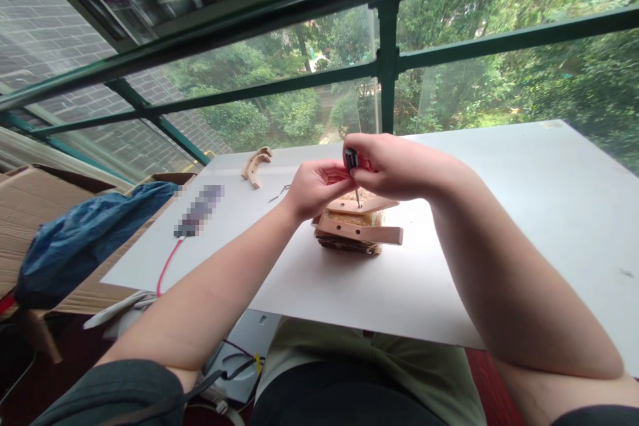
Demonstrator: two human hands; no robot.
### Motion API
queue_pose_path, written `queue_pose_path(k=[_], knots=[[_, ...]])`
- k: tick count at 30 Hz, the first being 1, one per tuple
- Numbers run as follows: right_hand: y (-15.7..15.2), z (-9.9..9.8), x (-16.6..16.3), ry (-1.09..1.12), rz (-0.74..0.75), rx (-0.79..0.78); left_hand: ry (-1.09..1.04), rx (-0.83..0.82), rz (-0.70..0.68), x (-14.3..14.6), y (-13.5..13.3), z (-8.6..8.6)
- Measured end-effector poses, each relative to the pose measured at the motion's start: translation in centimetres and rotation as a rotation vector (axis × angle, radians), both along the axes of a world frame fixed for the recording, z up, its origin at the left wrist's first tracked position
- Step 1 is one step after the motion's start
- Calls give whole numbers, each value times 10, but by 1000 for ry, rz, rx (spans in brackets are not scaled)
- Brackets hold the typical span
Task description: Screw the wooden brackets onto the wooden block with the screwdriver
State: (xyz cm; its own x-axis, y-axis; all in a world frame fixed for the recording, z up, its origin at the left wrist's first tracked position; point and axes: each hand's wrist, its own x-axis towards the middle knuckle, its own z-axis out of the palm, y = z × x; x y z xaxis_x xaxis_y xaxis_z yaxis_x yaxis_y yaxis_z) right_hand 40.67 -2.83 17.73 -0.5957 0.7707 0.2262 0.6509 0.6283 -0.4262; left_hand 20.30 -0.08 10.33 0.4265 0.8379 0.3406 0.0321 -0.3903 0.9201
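A small wooden model [357, 229] made of layered plywood pieces stands on the white board [524, 213] in front of me. My right hand [394, 165] is closed round a small screwdriver [351, 161] with a black handle. Its thin tip points down onto the model's top piece. My left hand [313, 188] is closed just left of the screwdriver, with its fingertips pinched near the shaft, above the model. What those fingertips hold is hidden.
Curved wooden parts [256, 164] lie at the board's far left, with small metal bits [277, 195] beside them. A blurred object [200, 210] with a red cable lies left. A blue bag [84, 239] rests on cardboard boxes. Green window bars run behind.
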Motion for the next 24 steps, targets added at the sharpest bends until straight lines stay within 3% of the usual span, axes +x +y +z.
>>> queue_pose_path(k=[5,24], knots=[[-1,0,0,-21,-24,-4,0,-25,35,-1,1,-2],[2,1,-1,-29,-62,-3,58,9,-43,1,1,3]])
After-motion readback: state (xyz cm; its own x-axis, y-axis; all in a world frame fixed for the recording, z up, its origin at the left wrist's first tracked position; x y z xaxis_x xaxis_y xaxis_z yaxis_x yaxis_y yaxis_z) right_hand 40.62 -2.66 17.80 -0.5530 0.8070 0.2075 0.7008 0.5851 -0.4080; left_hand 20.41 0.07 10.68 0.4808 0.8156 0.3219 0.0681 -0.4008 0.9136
